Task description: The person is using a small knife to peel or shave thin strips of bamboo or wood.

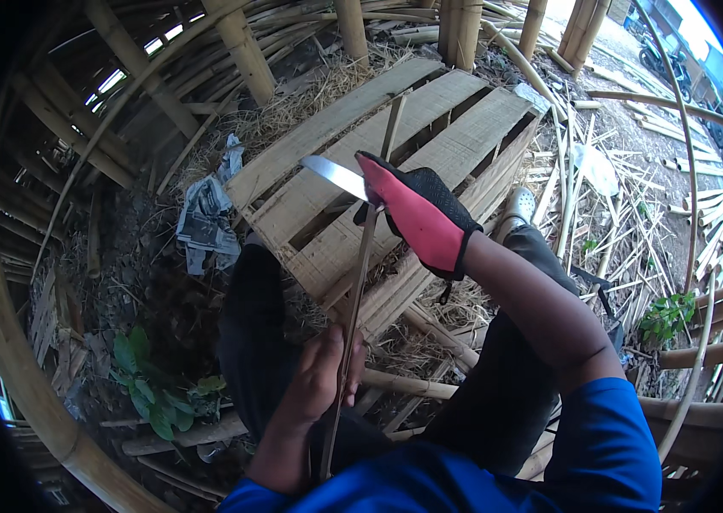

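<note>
- Head view: a slatted wooden crate [464, 141] sits ahead of the person, its near corner between two dark-trousered legs [254, 333].
- Loose straw [293, 111] lies along the crate's far left edge, and thick bamboo posts [461, 34] stand behind it.
- Crumpled printed paper [207, 214] lies just beside the crate's left side; a leafy green plant [149, 389] grows nearer the person, left of the crate.
- Right of the crate, a pale clog [519, 208] stands close to its side. Farther out come a white sheet [594, 167], scattered slivers and a fan of split bamboo [716, 239], with a second small plant [667, 318] below them.
- A long, thin bamboo strip [362, 256] slants across the crate, its far end above the slats and its lower part running past the near corner toward the blue shirt [498, 479].
- Over the crate's middle, the right hand [421, 209], in a pink and black glove, is closed around a knife [333, 176]; the handle is hidden, the bare blade points left, and its base meets the strip.
- Below the crate's near corner, the bare left hand [324, 376] grasps the strip with curled fingers.
</note>
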`<state>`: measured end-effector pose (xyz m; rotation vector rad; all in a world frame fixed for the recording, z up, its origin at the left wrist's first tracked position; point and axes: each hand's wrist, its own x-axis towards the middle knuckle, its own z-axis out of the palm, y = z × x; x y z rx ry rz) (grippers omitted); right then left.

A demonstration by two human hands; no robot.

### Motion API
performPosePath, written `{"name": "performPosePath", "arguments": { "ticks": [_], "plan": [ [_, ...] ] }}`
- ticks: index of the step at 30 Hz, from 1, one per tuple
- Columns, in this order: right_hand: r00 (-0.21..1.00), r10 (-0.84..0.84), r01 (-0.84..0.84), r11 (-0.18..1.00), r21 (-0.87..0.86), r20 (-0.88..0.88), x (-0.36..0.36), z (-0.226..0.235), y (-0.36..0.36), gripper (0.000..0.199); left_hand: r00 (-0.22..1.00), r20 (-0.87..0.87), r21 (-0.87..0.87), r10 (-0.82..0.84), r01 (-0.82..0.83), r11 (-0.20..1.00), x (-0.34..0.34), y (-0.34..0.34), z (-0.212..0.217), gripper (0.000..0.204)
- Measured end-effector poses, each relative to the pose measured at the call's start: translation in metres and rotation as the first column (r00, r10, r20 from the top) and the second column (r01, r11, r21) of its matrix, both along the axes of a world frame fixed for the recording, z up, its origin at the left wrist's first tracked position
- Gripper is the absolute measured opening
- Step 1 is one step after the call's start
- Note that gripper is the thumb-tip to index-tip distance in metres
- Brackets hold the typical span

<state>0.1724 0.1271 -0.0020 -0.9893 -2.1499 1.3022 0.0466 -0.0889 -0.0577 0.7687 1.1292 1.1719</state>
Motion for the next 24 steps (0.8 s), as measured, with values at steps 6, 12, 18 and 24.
{"name": "performPosePath", "arguments": {
  "ticks": [6,12,18,24],
  "plan": [
    [0.96,-0.278,0.278,0.96,-0.03,0.012,0.016,0.011,0.024,0.076,0.995,0.049,-0.132,-0.091,0.096,0.987,-0.001,-0.013,-0.013,0.046],
    [0.858,-0.26,0.17,0.958,0.232,0.444,0.017,0.018,0.031,0.075,0.995,0.089,-0.207,0.042,-0.023,0.978,0.01,-0.008,-0.013,0.048],
    [0.829,-0.368,0.243,0.916,0.321,0.422,0.007,0.002,0.03,0.079,0.999,0.002,-0.231,0.039,-0.037,0.972,0.008,-0.007,-0.012,0.044],
    [0.81,-0.426,0.347,0.902,0.255,0.403,0.007,0.032,0.042,0.074,0.998,0.039,-0.231,0.042,-0.032,0.973,0.01,-0.004,-0.012,0.044]
  ]
}}
